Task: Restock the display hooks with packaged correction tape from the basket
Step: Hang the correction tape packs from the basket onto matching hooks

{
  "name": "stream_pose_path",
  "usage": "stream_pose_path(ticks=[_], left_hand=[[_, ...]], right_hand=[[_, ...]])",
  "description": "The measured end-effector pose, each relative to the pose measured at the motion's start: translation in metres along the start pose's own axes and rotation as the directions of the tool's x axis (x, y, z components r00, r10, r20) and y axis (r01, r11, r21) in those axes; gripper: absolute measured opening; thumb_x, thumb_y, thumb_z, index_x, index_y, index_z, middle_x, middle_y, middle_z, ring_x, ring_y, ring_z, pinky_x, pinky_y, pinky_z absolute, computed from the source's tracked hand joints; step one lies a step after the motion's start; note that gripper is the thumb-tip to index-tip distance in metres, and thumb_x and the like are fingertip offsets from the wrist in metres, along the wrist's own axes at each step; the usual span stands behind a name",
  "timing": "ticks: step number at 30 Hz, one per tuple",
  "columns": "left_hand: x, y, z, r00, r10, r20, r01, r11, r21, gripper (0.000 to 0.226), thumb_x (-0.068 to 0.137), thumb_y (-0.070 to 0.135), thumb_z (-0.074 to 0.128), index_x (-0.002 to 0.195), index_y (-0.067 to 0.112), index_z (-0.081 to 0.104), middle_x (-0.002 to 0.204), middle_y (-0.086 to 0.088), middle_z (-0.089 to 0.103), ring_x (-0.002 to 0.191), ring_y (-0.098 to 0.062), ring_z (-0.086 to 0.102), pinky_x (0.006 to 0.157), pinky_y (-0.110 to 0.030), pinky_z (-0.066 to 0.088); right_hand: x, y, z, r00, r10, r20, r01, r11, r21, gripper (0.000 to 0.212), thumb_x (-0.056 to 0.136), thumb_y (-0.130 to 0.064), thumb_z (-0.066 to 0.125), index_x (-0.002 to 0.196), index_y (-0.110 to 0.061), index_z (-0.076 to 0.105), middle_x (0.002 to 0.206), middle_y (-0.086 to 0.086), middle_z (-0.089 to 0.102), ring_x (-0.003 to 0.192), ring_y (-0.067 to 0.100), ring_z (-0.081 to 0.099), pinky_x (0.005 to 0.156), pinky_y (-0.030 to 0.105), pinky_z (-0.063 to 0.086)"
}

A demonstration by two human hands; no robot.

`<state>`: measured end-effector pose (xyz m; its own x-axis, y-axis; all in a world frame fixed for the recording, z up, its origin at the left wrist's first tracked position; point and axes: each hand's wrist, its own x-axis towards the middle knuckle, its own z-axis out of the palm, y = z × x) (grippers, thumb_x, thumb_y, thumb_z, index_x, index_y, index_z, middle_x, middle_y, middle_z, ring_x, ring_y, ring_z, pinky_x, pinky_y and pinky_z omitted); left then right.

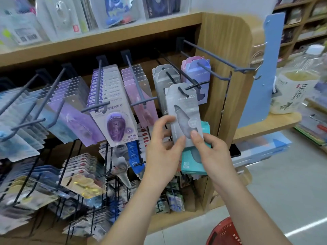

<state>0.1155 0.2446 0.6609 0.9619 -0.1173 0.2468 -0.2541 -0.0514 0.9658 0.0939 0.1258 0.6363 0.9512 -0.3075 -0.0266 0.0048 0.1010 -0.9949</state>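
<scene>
A grey correction tape pack (184, 106) hangs by its top slot at the front tip of a dark display hook (184, 80). My left hand (162, 144) touches its lower left edge with thumb and fingers. My right hand (210, 147) pinches its lower right corner, thumb on the front. Behind it on the same hook hang more grey packs (163, 76). A teal pack (192, 165) shows just below, behind my hands. The red basket (223, 232) sits on the floor at the bottom right.
Rows of hooks to the left carry purple (115, 121), pink and blue packs. A long bare hook (212, 55) juts out at the upper right. A wooden side panel (224, 59) and a blue sign (260, 71) stand to the right, with a bottle on a small shelf.
</scene>
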Motion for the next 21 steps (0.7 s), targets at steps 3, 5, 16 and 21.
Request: stream_pose_path(ticks=[3,5,16,21], left_hand=[[0.014,-0.007,-0.002,0.994,0.054,-0.092,-0.045,0.994,0.1,0.039,0.093,0.01,0.065,0.107,0.045,0.059,0.102,0.017,0.066,0.074,0.0,0.065,0.064,-0.019,0.052],[0.027,-0.01,-0.002,0.985,0.097,-0.141,-0.068,0.978,0.196,0.04,0.093,0.015,0.066,0.108,0.052,0.059,0.101,0.03,0.065,0.076,0.006,0.059,0.071,-0.017,0.052],[0.07,-0.015,0.009,0.982,0.008,-0.19,0.077,0.896,0.437,0.051,0.101,0.011,0.047,0.144,0.039,0.046,0.075,0.024,0.046,0.077,-0.01,0.051,0.082,-0.024,0.044],[0.043,-0.005,0.001,0.987,-0.003,-0.16,0.061,0.933,0.355,0.029,0.105,0.024,0.043,0.125,0.025,0.064,0.115,0.012,0.066,0.112,-0.013,0.06,0.093,-0.027,0.045]], right_hand=[[0.007,0.007,-0.001,1.0,-0.008,0.004,0.008,0.999,-0.037,0.018,0.094,-0.042,0.061,0.098,-0.03,0.073,0.092,-0.005,0.073,0.087,0.019,0.071,0.068,0.034,0.058],[0.01,0.01,-0.007,0.999,-0.034,0.003,0.034,0.993,-0.115,0.022,0.1,-0.024,0.057,0.113,-0.039,0.066,0.118,-0.005,0.065,0.103,0.013,0.065,0.083,0.032,0.057],[-0.001,0.007,-0.043,0.999,-0.031,0.018,0.029,0.991,0.133,0.045,0.078,-0.021,0.072,0.122,-0.019,0.064,0.101,-0.004,0.077,0.09,0.015,0.074,0.068,0.024,0.059],[-0.003,0.008,-0.046,0.996,-0.045,0.076,0.032,0.986,0.166,0.04,0.079,-0.027,0.067,0.118,-0.023,0.064,0.107,-0.001,0.076,0.097,0.018,0.072,0.074,0.027,0.059]])
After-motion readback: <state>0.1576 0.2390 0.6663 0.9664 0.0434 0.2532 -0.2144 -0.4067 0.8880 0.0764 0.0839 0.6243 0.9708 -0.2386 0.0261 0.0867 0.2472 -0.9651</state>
